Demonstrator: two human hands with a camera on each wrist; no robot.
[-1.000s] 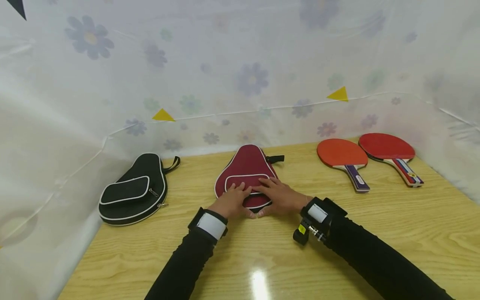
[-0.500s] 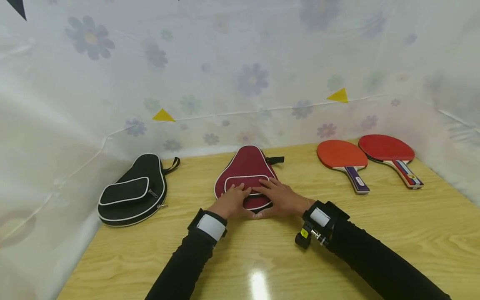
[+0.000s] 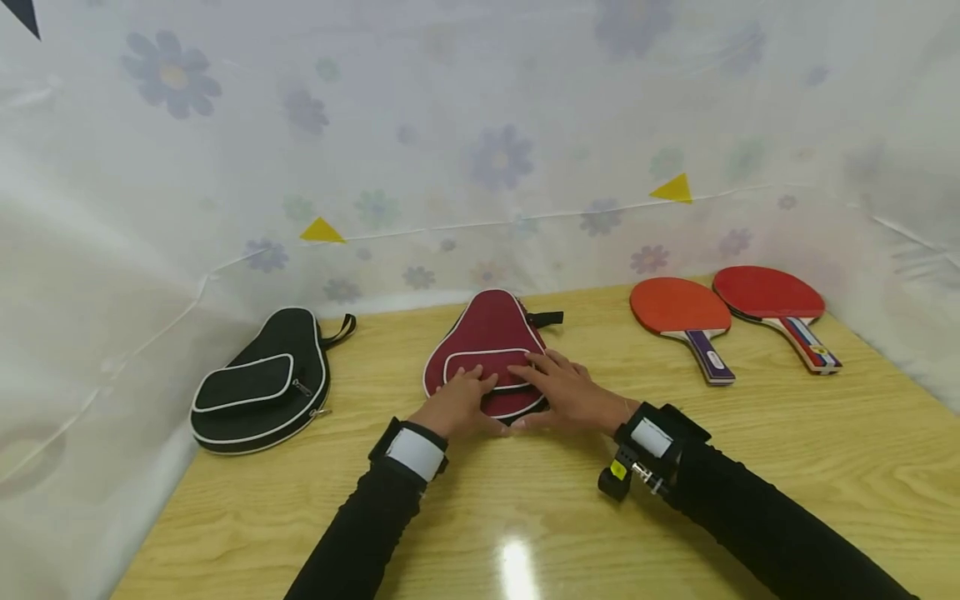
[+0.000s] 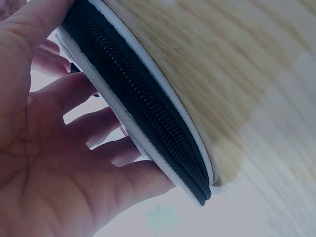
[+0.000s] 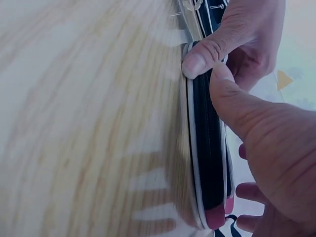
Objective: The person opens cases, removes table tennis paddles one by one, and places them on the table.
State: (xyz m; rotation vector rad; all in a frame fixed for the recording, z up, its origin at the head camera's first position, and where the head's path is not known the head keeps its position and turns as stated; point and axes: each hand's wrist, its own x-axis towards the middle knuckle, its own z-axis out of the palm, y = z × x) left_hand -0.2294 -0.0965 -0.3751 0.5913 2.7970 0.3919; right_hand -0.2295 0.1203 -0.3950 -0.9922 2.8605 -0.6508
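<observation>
A dark red paddle case (image 3: 493,321) with white piping and a front pocket lies flat at mid-table, its wide end toward me. My left hand (image 3: 456,404) rests on its lower left, fingers spread over the pocket and thumb down at the front edge. From the other side, my right hand (image 3: 567,395) lies over the lower right with fingers extended. In the left wrist view a black zipper (image 4: 140,96) runs along the case's side. The right wrist view has the left thumb (image 5: 195,64) against that side and the right thumb (image 5: 224,84) close by it.
A black paddle case (image 3: 258,387) with a zipped pocket and strap lies at the left. Two table tennis paddles, one orange-red (image 3: 678,304) and one red (image 3: 768,292), lie at the right rear. A flowered curtain (image 3: 487,167) borders the wooden table (image 3: 465,533).
My right wrist has shifted slightly to the right, with its fingers still over the red case. The left hand stays put on the case. The head view has drifted a little.
</observation>
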